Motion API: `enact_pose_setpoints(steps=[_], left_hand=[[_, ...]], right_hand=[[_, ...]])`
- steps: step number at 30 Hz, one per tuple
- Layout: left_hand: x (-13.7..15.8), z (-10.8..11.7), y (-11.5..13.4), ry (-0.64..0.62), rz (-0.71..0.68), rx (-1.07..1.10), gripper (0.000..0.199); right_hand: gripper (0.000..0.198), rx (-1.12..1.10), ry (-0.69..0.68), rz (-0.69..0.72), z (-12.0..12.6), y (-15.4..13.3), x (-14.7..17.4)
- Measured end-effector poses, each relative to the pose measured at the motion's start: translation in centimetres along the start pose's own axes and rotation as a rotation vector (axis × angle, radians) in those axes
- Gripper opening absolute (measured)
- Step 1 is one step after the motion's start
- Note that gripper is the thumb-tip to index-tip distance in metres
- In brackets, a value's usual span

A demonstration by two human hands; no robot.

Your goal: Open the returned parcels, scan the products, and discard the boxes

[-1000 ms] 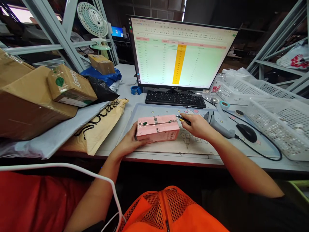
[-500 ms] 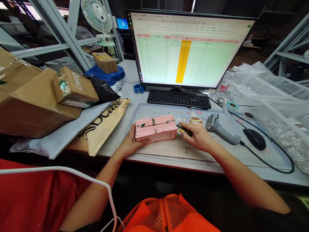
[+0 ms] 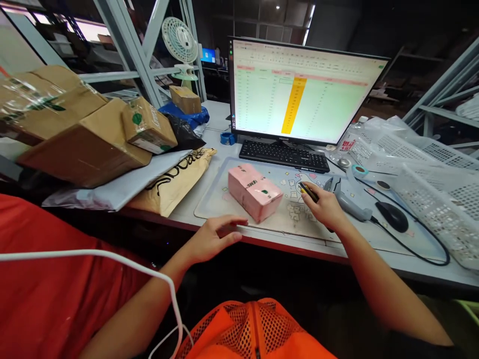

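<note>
A pink taped parcel box (image 3: 255, 192) rests at an angle on the desk mat, with dark print and green leaf marks on its tape. My left hand (image 3: 213, 238) is just in front of the box at the desk's edge, apart from it, with thumb and fingers spread and nothing held. To the right of the box, my right hand (image 3: 325, 205) is closed round a black and yellow utility knife (image 3: 310, 192). Its tip points up and left, away from the box. A grey barcode scanner (image 3: 350, 205) lies right beside that hand.
Cardboard boxes (image 3: 86, 144) and mailing bags (image 3: 187, 182) are piled at the left. A monitor (image 3: 262, 104) and a keyboard (image 3: 284, 155) stand behind the mat (image 3: 215, 204). At the right are a mouse (image 3: 392, 216), its cable and white plastic baskets (image 3: 430, 194). A white cable (image 3: 112, 254) crosses the lower left.
My left hand has let go of the pink box and drawn back toward the desk edge. The box has turned on the mat. My right hand has moved right with the knife, away from the box.
</note>
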State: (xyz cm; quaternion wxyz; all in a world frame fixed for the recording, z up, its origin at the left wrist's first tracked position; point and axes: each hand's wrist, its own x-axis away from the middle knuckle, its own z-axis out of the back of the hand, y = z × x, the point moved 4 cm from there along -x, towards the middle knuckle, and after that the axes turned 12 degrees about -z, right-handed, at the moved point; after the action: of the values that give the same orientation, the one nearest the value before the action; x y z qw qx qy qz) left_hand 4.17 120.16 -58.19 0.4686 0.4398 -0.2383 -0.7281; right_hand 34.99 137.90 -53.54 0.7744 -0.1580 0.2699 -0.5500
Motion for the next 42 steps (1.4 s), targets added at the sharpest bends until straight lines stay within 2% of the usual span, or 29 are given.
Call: enact_pose_setpoints(steps=[1,3,4,5,6,8,10,12,14,16,21,27,32,36,39,42], left_hand=[[-0.3,0.6,0.0,0.073,-0.023,-0.034,0.044],[-1.7,2.3,-0.8,0.363,-0.065,-0.151,0.054],[-2.6,3.1,-1.5,0.494,-0.081,-0.184,0.069],[-3.7,3.7,-2.4,0.571,-0.085,-0.176,0.087],[-4.9,4.0,-3.5,0.591,-0.070,-0.127,0.106],[-7.0,4.0,-5.5,0.525,0.007,0.023,0.131],[-8.2,3.8,-6.6,0.419,0.092,0.144,0.136],[-8.6,3.3,-6.7,0.294,0.120,0.230,0.129],[-8.4,2.6,-6.2,0.166,0.111,0.291,0.112],[-8.0,2.1,-5.8,0.097,0.108,0.319,0.101],[-7.4,1.6,-6.2,0.123,0.124,0.270,0.101],[-7.4,1.6,-6.8,0.158,0.068,0.172,0.092],[-7.7,1.4,-6.9,0.179,0.096,0.162,0.091],[-7.8,1.5,-6.7,0.139,0.096,0.235,0.095],[-7.7,1.6,-6.9,0.076,0.061,0.268,0.094],[-7.6,1.6,-7.1,0.028,0.018,0.321,0.097]], right_hand=[[0.057,-0.007,0.004,0.000,0.2,-0.2,0.0],[0.055,-0.032,0.008,0.026,0.2,-0.9,0.2],[0.054,-0.045,0.002,0.044,0.1,-1.3,0.3],[0.054,-0.056,-0.008,0.061,0.0,-1.7,0.5],[0.053,-0.063,-0.020,0.073,-0.2,-2.1,0.6],[0.052,-0.070,-0.040,0.078,-0.5,-2.5,0.5],[0.050,-0.066,-0.053,0.065,-0.7,-2.8,0.2],[0.049,-0.053,-0.068,0.055,-0.9,-3.0,-0.4],[0.049,-0.034,-0.092,0.056,-1.1,-3.2,-0.9],[0.049,-0.017,-0.121,0.059,-1.3,-3.4,-1.3],[0.048,0.050,-0.159,0.062,-1.2,-3.7,-1.7],[0.041,0.196,-0.132,0.156,-0.3,-4.9,-0.4],[0.038,0.086,-0.188,0.222,0.3,-4.5,2.2],[0.041,0.102,-0.139,0.216,2.0,-4.1,1.4],[0.038,0.276,-0.068,0.233,3.3,-7.0,-1.1],[0.036,0.445,-0.155,0.412,2.2,-13.2,-3.2]])
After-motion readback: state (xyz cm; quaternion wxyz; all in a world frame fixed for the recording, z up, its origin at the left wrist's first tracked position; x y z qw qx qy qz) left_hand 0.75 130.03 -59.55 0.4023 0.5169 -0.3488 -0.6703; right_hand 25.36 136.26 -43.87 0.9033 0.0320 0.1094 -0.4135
